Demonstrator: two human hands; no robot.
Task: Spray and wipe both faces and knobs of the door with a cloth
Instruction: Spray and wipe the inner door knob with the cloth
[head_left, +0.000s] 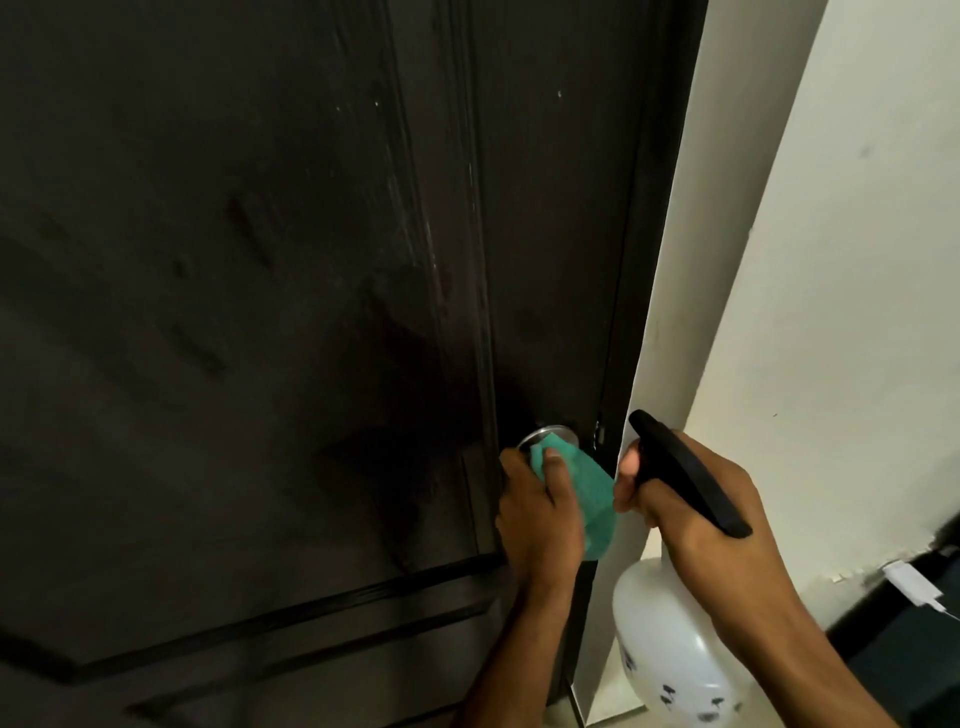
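Dark brown panelled wooden door (260, 312) is filling the left of the view, its round silver metal knob (545, 435) sitting near the frame edge. Left hand (540, 514) is pressing a teal cloth (597, 493) onto the knob, fingers curled around it. Right hand (696, 514) is gripping a translucent white spray bottle (670, 654) by its black trigger head.

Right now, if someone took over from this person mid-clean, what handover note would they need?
Left hand: grips the teal cleaning cloth, pressing it over the round silver metal knob of the dark brown panelled door.
Right hand: holds the white plastic spray bottle by its black trigger head, beside the door's edge.
Done: streaks on the facing side suggest some wiping.
Left: finish this knob; the other face and knob are out of view, so check them.
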